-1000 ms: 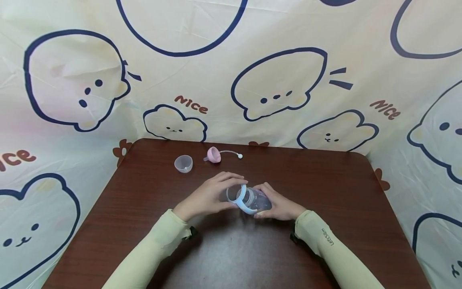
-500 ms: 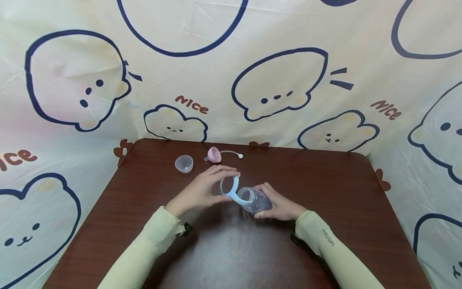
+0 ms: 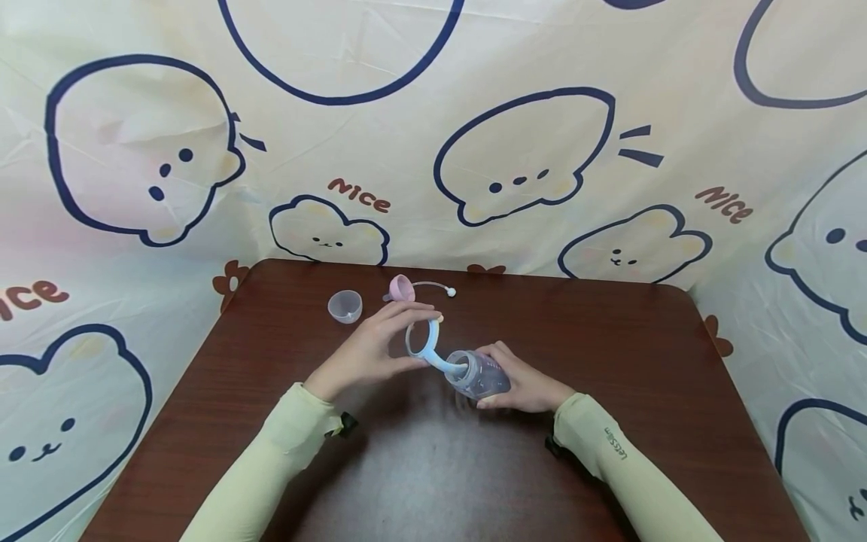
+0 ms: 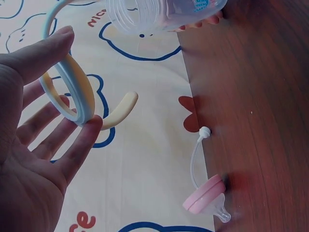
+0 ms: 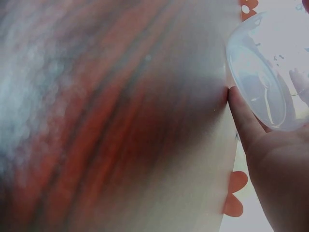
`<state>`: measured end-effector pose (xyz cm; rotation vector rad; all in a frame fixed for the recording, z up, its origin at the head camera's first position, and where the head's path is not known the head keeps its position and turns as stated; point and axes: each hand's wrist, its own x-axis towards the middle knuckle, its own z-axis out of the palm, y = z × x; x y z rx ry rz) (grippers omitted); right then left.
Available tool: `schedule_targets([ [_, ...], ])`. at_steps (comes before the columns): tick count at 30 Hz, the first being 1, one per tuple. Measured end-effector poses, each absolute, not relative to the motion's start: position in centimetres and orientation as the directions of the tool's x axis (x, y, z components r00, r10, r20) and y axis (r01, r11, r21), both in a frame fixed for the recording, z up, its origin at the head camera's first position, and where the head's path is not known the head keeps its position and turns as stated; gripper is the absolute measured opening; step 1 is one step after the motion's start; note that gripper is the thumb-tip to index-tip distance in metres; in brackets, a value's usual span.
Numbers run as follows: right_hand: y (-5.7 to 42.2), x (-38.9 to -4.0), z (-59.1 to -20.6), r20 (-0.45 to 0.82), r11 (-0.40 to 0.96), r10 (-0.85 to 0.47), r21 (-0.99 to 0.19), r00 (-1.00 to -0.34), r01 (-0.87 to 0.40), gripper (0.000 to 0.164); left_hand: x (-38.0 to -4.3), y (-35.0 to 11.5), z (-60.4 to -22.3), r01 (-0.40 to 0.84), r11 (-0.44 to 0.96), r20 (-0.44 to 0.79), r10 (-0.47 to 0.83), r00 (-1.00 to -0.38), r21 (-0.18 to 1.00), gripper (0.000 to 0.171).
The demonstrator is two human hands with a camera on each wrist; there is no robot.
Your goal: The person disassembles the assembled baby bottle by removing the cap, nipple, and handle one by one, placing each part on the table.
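Observation:
My left hand point(image 3: 366, 350) pinches a light-blue bottle handle ring point(image 3: 430, 351) between thumb and fingertips. In the left wrist view, the handle ring point(image 4: 77, 89) shows pale yellow on one face, with a curved grip sticking out. My right hand point(image 3: 524, 382) grips a clear baby bottle point(image 3: 479, 378) around its body, tilted with its open mouth to the left. One grip of the handle overlaps the bottle's mouth in the head view. The right wrist view shows the bottle's base point(image 5: 260, 89) over the palm.
Toward the back of the brown table point(image 3: 576, 324) lies a pink bottle collar point(image 3: 402, 290) with a clear nipple and a thin straw ending in a white ball. Left of it sits a clear dome cap point(image 3: 345, 307). A printed cloth point(image 3: 406, 150) surrounds the table.
My left hand has drawn the handle ring off the bottle's neck, moving left and slightly away from me. My right hand and the bottle have stayed nearly still.

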<state>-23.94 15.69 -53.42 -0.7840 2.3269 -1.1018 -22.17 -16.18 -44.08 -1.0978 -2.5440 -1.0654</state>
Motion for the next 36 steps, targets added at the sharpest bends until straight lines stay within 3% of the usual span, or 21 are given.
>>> schedule_targets([
  [20, 15.8, -23.8, -53.5, -0.106, 0.502, -0.670, -0.794, -0.735, -0.343, 0.080, -23.7, -19.1, -45.2, 0.616, 0.526, 0.436, 0.435, -0.788, 0.587, 0.077],
  [30, 15.7, -23.9, -53.8, -0.079, 0.490, -0.677, -0.791, -0.732, -0.367, 0.081, -24.7, -21.5, -46.0, 0.502, 0.613, 0.391, 0.319, -0.863, 0.610, 0.077],
  [36, 15.7, -23.9, -53.7, -0.115, 0.512, -0.663, -0.791, -0.740, -0.335, 0.081, -25.5, -22.9, -46.5, 0.467, 0.645, 0.403, 0.259, -0.878, 0.604, 0.075],
])
